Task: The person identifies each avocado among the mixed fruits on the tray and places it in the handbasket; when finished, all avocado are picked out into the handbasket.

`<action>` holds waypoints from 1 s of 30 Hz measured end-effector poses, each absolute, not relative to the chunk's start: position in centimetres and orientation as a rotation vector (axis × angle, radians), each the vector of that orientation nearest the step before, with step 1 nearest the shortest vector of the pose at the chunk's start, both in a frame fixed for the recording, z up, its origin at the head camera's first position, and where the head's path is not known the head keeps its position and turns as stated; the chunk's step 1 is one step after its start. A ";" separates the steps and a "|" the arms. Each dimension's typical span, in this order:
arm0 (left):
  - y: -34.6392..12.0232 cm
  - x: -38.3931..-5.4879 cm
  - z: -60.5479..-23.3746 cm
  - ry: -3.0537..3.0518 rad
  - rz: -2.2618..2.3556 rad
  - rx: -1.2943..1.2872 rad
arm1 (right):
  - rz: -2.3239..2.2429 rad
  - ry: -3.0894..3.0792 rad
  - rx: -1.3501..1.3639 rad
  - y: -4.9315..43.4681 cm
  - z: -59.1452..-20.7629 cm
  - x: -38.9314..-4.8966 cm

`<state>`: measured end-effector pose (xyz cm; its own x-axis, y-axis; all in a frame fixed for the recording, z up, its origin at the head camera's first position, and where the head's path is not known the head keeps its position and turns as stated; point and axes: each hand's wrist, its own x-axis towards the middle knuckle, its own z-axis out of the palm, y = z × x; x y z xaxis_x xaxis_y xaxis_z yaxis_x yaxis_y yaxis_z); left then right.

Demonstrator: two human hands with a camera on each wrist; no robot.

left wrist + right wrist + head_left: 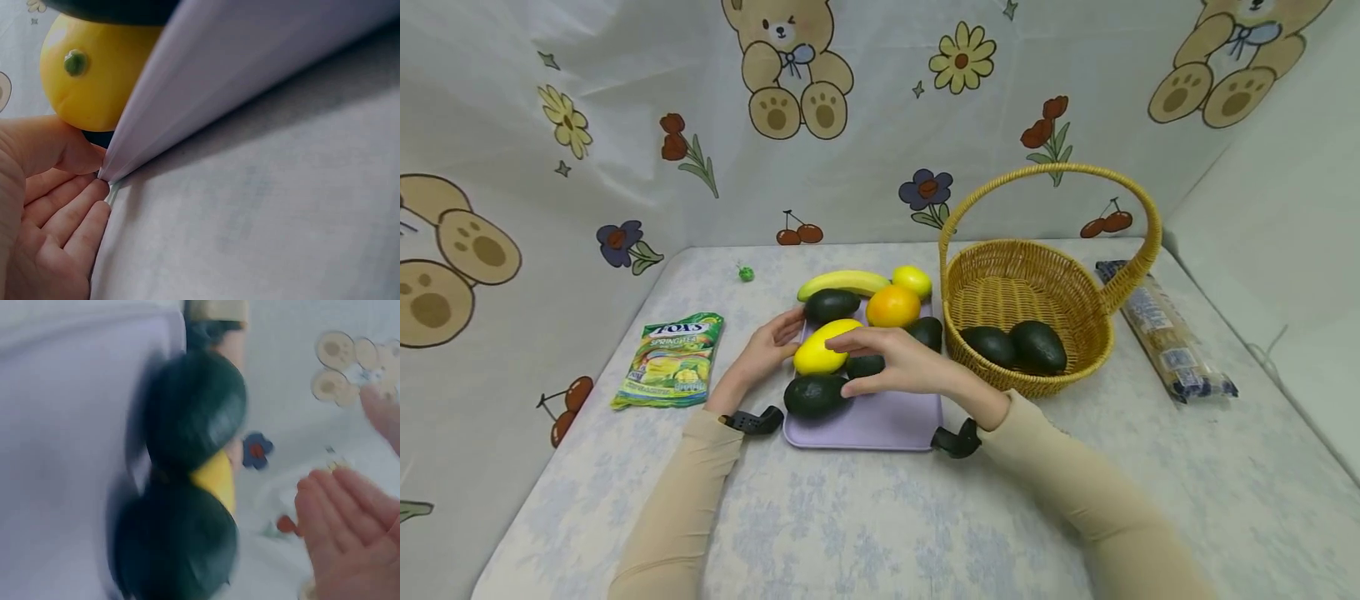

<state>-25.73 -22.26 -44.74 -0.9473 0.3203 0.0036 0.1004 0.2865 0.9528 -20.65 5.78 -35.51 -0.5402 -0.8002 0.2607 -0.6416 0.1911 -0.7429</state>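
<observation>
Nearer yellow fruit (pixel 820 351) on lilac tray (pixel 895 421), between hands (pixel 767 347) (pixel 900 360).

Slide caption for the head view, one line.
Right hand over a lilac tray of fruit, left hand at its edge, wicker basket alongside.

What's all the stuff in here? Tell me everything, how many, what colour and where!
tray: one, pale purple, on the table
avocados: six showing, dark green, four on the tray, two in the basket
big yellow fruit: one, yellow, on the tray's left side
orange: one, orange, toward the tray's far side
lemon: one, yellow, far right corner
banana: one, yellow, far edge
basket: one, tan, right of the tray
candy bag: one, green and yellow, far left
long packet: one, clear and blue, right of the basket
tiny thing: one, green, left of the banana
table: one, white and blue, underneath
backdrop: white, printed, behind
wrist gadgets: two, black, on the wrists
sleeves: two, beige
left grip: one, bare, at the tray's left edge
right grip: one, bare, over the tray
</observation>
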 end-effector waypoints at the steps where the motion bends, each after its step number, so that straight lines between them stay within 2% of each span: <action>1: -22.3 -25.7 -44.7 2.367 1.730 0.392 | -1.253 2.279 -1.388 5.0 -35.8 -20.7; 6: -21.9 -25.2 -43.9 2.333 1.748 0.409 | -1.045 2.374 -1.348 2.4 -36.9 -20.4; 15: -21.4 -24.1 -41.9 2.365 1.696 0.401 | -0.890 2.417 -1.387 0.9 -38.2 -20.2; 23: -22.2 -25.3 -44.2 2.357 1.714 0.421 | -0.767 2.449 -1.370 0.3 -38.4 -19.7; 30: -22.3 -25.4 -44.8 2.396 1.712 0.438 | -0.673 2.484 -1.342 -0.1 -38.5 -19.4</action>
